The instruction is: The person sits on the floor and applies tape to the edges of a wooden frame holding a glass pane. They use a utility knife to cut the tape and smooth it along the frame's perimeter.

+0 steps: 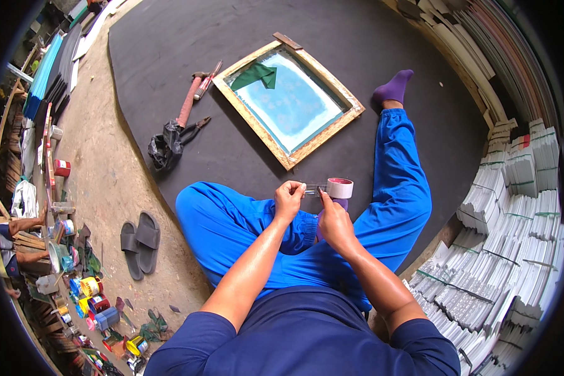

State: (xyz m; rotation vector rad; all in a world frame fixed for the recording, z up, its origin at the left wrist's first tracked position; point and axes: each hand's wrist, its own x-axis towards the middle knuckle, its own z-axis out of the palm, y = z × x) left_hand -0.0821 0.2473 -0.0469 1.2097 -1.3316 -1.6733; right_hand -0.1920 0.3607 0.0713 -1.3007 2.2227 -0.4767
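My left hand (288, 199) is closed in a pinch above my folded leg. Between it and my right hand (336, 224) stretches a short, clear, shiny strip (311, 190), its left end at my left fingertips. My right hand is closed too, around a small dark-tipped thing whose kind I cannot make out. Just beyond the right fingers is a roll of white tape (340, 188) with a pink inside, above my purple sock. Farther off lies a wooden-framed printing screen (288, 103), its mesh pale blue and white, with a green cloth (255, 76) in one corner.
A hammer (188, 103), a red-handled screwdriver (208, 79), pliers (197, 124) and a crumpled black plastic bag (165, 146) lie left of the frame on the black mat (169, 37). Sandals (140, 244) and paint cans (91, 287) are left; bundled white stacks (476, 269) stand right. Another person's arm (31, 255) shows far left.
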